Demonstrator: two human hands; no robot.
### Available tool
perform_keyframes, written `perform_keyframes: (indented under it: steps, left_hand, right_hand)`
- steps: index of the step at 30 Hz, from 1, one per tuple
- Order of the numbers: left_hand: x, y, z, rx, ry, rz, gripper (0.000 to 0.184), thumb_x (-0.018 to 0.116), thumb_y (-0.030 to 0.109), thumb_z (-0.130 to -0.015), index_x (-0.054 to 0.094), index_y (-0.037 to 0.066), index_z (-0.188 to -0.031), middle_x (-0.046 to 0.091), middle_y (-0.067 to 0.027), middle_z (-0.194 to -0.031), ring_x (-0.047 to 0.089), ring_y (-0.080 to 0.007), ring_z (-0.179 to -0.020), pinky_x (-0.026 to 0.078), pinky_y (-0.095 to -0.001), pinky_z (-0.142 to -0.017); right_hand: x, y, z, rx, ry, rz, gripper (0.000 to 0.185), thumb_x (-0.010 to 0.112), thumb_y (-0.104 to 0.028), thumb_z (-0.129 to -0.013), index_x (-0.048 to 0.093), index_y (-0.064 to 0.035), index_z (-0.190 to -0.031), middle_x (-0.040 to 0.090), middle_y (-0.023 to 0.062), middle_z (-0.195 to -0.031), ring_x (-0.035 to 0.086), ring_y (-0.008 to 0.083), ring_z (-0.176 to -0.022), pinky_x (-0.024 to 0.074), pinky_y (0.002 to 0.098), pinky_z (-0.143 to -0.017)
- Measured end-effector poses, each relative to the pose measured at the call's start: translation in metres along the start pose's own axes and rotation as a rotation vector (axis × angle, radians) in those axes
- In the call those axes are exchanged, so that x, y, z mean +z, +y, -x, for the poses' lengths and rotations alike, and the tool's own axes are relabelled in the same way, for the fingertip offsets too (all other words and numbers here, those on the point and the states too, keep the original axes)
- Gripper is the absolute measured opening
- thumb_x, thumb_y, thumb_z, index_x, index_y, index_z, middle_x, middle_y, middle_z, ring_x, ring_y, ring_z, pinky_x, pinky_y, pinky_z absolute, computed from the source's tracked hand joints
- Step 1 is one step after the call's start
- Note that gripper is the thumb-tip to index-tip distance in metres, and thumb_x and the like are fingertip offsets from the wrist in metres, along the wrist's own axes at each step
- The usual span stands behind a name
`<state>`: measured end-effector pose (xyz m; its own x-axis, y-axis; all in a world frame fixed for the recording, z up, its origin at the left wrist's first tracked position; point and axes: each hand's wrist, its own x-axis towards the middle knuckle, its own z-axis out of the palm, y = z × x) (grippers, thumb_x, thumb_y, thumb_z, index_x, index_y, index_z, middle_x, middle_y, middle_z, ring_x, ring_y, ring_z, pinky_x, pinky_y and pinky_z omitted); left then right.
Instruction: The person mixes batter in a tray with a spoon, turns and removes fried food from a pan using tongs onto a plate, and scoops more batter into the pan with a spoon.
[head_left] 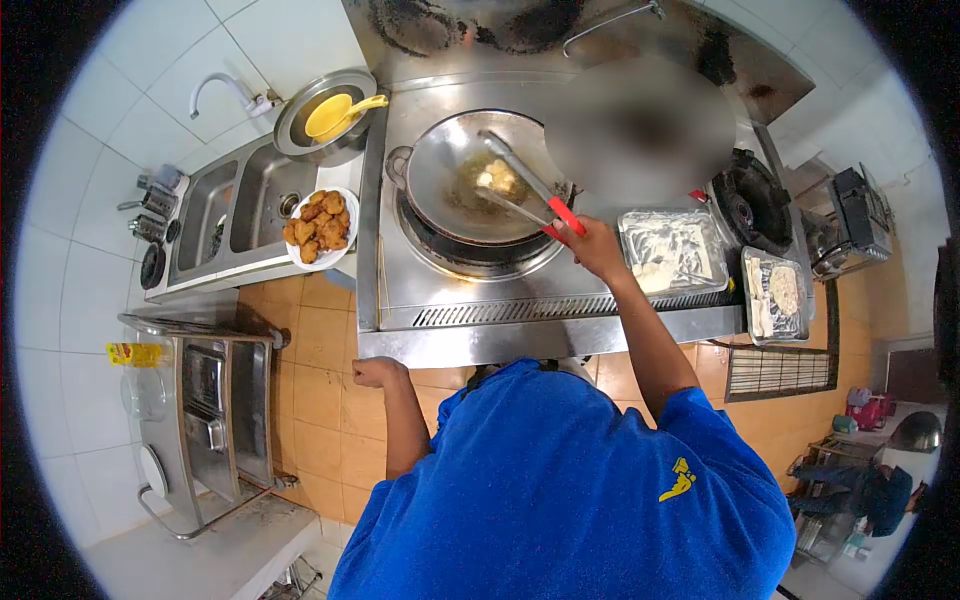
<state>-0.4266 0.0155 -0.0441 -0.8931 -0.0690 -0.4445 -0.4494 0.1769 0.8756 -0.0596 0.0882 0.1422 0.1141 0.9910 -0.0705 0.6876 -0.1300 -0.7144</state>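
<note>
My right hand is wrapped around the red handles of metal tongs. The arms of the tongs reach into a large wok on the burner, their tips around pale, battered pieces in shallow oil. Whether the tips touch the pieces is hard to tell. My left hand is curled into a fist beside the stove's front left edge, with nothing visible in it.
Left of the stove, a white plate of browned fried pieces sits by the double sink. A yellow ladle rests in a metal bowl. Right of the wok are a floury tray and a smaller tray. A blurred patch hides the back right.
</note>
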Motion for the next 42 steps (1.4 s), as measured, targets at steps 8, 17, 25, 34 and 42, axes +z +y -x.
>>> perform_keyframes:
  steps: [8,17,25,34,42]
  left_hand:
    - [-0.001,-0.001,-0.003,0.024,-0.026,0.013,0.035,0.045,0.028,-0.086,0.052,-0.004,-0.099,0.056,-0.0220,-0.102,0.054,-0.0318,-0.090,0.043,-0.0397,-0.076]
    - [0.003,-0.023,-0.026,0.113,0.013,-0.013,0.037,0.045,0.028,-0.088,0.051,-0.007,-0.098,0.056,-0.0241,-0.101,0.055,-0.0346,-0.090,0.044,-0.0406,-0.076]
    - [0.001,-0.012,-0.014,0.130,0.036,-0.031,0.041,0.045,0.030,-0.088,0.049,-0.008,-0.101,0.054,-0.0268,-0.104,0.054,-0.0373,-0.092,0.043,-0.0434,-0.079]
    - [-0.001,-0.004,-0.011,0.091,0.048,-0.059,0.040,0.043,0.028,-0.088,0.049,-0.009,-0.101,0.053,-0.0268,-0.105,0.054,-0.0367,-0.094,0.042,-0.0434,-0.079]
    - [-0.003,-0.001,-0.010,0.081,0.010,-0.074,0.036,0.044,0.026,-0.089,0.050,-0.008,-0.100,0.054,-0.0251,-0.104,0.054,-0.0349,-0.093,0.043,-0.0413,-0.080]
  right_hand:
    - [0.005,-0.020,0.003,-0.107,-0.089,0.110,0.044,0.057,-0.045,-0.083,0.063,-0.0017,-0.081,0.061,0.0220,-0.075,0.060,0.0392,-0.072,0.0462,0.0455,-0.065]
    - [0.013,-0.020,0.006,0.098,-0.109,-0.078,0.046,0.054,-0.045,-0.086,0.062,0.0005,-0.080,0.059,0.0197,-0.066,0.061,0.0333,-0.063,0.0473,0.0421,-0.059]
    - [0.019,-0.006,-0.010,0.013,0.009,-0.108,0.048,0.053,-0.048,-0.086,0.062,-0.0009,-0.081,0.057,0.0109,-0.056,0.058,0.0184,-0.047,0.0461,0.0332,-0.047]
    - [0.022,-0.004,0.003,0.101,-0.100,-0.170,0.048,0.053,-0.047,-0.086,0.061,-0.0003,-0.078,0.055,0.0084,-0.054,0.057,0.0178,-0.045,0.0452,0.0321,-0.044]
    - [0.020,-0.004,-0.006,0.070,-0.008,-0.189,0.049,0.053,-0.049,-0.086,0.060,-0.0013,-0.075,0.054,0.0073,-0.051,0.056,0.0175,-0.044,0.0437,0.0314,-0.044]
